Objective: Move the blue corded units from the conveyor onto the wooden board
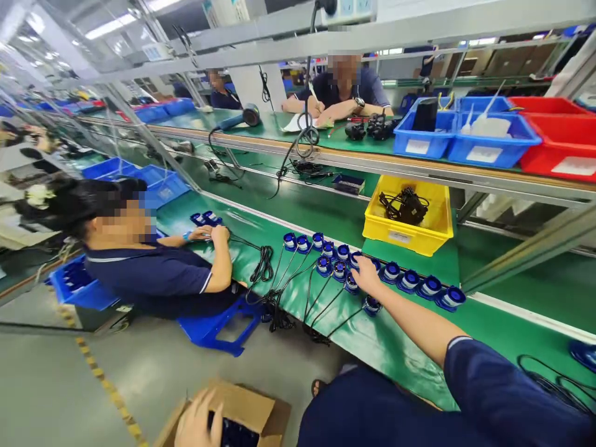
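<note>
Blue round parts (410,280) stand in rows on the green bench top (400,347), several with black cables trailing over the front edge. My right hand (367,276) reaches over the bench onto the middle of the rows, its fingertips at one of the blue parts; how firmly the fingers close on it is hidden. Low at the bottom left, my left hand (199,422) is over an open cardboard box (249,406), fingers apart. Dark blue pieces (237,433) lie inside the box beside the fingers.
A co-worker (153,273) sits at the left, hands on the bench near more blue parts. Behind the rows stands a yellow bin (403,233) with black cables. Blue bins (493,146) and red bins (559,136) stand on the upper shelf. A blue stool (223,329) is below.
</note>
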Motion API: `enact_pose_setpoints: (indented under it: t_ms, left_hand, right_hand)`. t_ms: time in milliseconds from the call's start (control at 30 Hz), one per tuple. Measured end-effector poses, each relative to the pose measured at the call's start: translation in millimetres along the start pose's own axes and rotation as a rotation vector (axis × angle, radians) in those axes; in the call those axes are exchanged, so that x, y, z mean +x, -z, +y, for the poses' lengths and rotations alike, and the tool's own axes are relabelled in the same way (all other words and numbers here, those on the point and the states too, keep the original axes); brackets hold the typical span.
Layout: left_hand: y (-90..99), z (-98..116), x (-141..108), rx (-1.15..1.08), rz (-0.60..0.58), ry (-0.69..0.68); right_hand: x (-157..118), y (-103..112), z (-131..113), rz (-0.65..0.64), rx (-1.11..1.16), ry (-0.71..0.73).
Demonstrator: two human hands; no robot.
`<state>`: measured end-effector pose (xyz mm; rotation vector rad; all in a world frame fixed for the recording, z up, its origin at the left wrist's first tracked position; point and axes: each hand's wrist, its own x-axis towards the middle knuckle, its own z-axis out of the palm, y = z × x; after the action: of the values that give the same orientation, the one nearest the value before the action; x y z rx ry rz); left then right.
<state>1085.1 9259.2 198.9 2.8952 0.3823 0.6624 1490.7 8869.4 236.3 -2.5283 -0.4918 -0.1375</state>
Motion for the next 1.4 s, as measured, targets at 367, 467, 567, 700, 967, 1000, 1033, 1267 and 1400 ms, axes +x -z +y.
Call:
enact_pose_setpoints:
  t_ms: [367,467,567,700,967,1000,1033,1267,1400]
  left_hand:
    - [-97.9,77,428,0.348,-0.277,-0.602]
    - [-141.2,95,472,0.348,-0.436,-0.76]
    - [-171.4,107,491,0.262,-0.552,-0.817]
    - [-189.0,109,493,0.2,-0.605,-0.795]
    - [-187.6,83,481,0.227,-0.617,-0.703]
    - [-185.6,80,478,0.235,-0.6,-0.663]
    - [-183.3,77,475,0.238,-0.586,-0.626]
    - [-168.3,60,452,0.224,-0.601,-0.597]
    - [-165.0,51,439,0.202,-0.55,-0.65]
  right_hand:
    - [161,-62,-90,-0.31,-0.129,-0.108]
    - [177,-79,-98,-0.404,-0.177,-0.189]
    - [183,-97,-101,-0.407,-0.24,-0.289]
    - [184,-111,-105,-0.384,-0.286,-0.393]
    - [191,-111,-107,-0.376,-0.384,-0.304]
    - [190,-110,-108,-0.372,-0.379,-0.283]
    - [189,-108,-108,-0.368,-0.371,-0.267]
    - [167,-90,-109,-0.379,-0.366,-0.198]
    - [164,-90,-105,-0.425,-0.375,-0.212]
